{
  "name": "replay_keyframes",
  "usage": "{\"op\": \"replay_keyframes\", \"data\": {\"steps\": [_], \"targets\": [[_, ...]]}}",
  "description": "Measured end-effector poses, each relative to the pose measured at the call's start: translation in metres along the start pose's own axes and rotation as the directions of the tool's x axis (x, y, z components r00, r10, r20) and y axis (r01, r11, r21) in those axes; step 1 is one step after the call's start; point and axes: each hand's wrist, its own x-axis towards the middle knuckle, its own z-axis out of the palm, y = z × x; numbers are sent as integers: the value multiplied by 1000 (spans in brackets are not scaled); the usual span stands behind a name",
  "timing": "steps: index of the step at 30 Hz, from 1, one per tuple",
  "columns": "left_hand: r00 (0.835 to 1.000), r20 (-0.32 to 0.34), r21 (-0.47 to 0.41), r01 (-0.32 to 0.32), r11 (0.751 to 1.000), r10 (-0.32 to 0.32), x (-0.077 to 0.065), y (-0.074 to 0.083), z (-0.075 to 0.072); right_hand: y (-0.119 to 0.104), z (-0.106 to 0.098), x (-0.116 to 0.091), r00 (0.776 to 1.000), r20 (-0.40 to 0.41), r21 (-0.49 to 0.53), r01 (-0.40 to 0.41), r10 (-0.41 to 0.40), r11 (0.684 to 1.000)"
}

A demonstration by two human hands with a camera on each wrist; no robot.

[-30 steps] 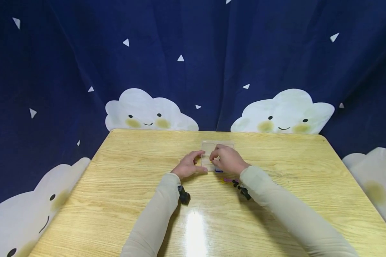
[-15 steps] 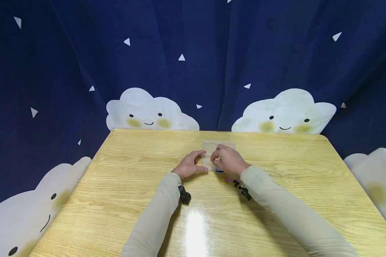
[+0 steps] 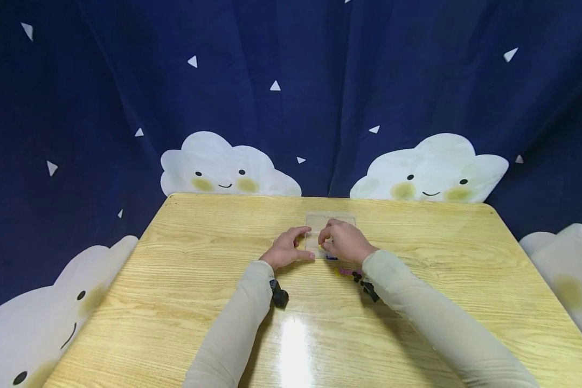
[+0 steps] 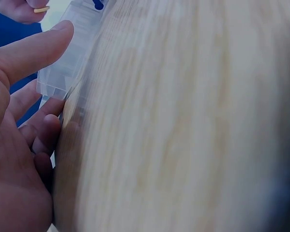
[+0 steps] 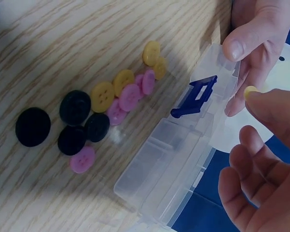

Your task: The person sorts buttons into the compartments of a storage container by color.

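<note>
A clear plastic compartment box (image 3: 312,242) with a blue latch (image 5: 195,98) stands on the table, its clear lid (image 3: 315,218) raised at the back. My left hand (image 3: 286,249) holds the box's left end, with the thumb by the near corner and the fingers at the far side. Over the box, my right hand (image 3: 345,241) pinches a small yellow button (image 5: 250,92) between thumb and forefinger. Its other fingers are loosely curled. Loose yellow (image 5: 102,96), pink (image 5: 82,159) and black buttons (image 5: 33,126) lie before the box in the right wrist view.
The wooden table (image 3: 194,280) has its back edge just behind the box. A dark blue curtain (image 3: 252,48) with smiling clouds (image 3: 223,167) hangs behind it. Black wrist cameras (image 3: 279,296) sit under both cuffs.
Both hands stay almost in place at the box, and the right hand keeps the yellow button pinched. The whole head view has shifted very slightly.
</note>
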Motion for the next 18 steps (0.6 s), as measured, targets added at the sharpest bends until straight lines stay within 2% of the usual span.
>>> {"op": "replay_keyframes", "data": {"steps": [9,18], "targets": [[1000,1,0,-3,1000,3,1,-1,-1,0,1,1,1000,-11,-1,14,-14,1000],[1000,2,-11,-7,1000,7,1,-2,0,-2,1,2,1000,9,10,-7,7,1000]]}}
